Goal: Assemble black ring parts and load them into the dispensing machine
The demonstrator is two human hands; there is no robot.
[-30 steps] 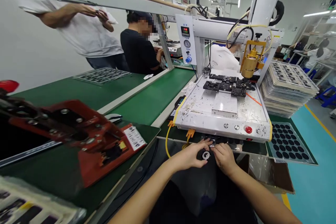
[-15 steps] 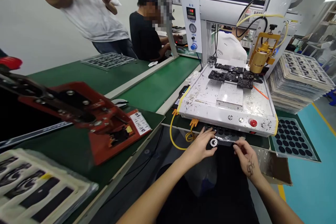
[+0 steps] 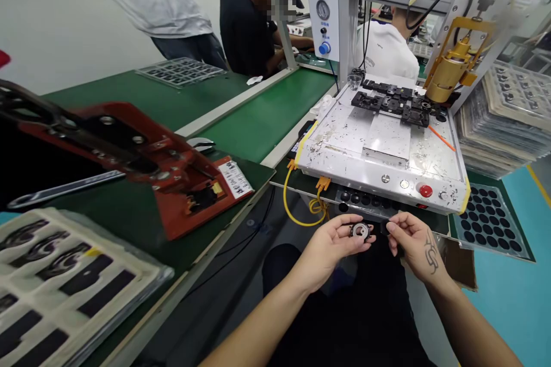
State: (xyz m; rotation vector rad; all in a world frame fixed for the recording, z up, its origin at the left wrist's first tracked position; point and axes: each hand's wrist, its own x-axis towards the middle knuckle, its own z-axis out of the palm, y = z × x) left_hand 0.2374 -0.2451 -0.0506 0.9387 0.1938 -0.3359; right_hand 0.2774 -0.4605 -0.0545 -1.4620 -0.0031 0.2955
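Near the front edge of the bench, my left hand [image 3: 333, 243] is closed around a small round black part with a pale ring [image 3: 365, 231] in its middle, held by its rim between thumb and fingers. Just to its right, my right hand [image 3: 408, 241] pinches a small dark disc [image 3: 384, 227] by the edge, partly hidden by the fingers. A narrow gap separates the two pieces. Beyond my hands, a clear tray [image 3: 350, 207] with several round black discs lies partly under the white machine [image 3: 344, 155].
Left stands a red hand press [image 3: 172, 206], with a moulded tray of black parts [image 3: 129, 304] in front. A yellow cable [image 3: 287, 206] loops below the machine. To the right are a disc sheet [image 3: 471, 229] and stacked trays [image 3: 495, 137]. Co-workers are across the green benches.
My view has tipped downward. My left hand has come away from the disc tray with the ringed part, and my right hand has moved closer to it with the dark disc.
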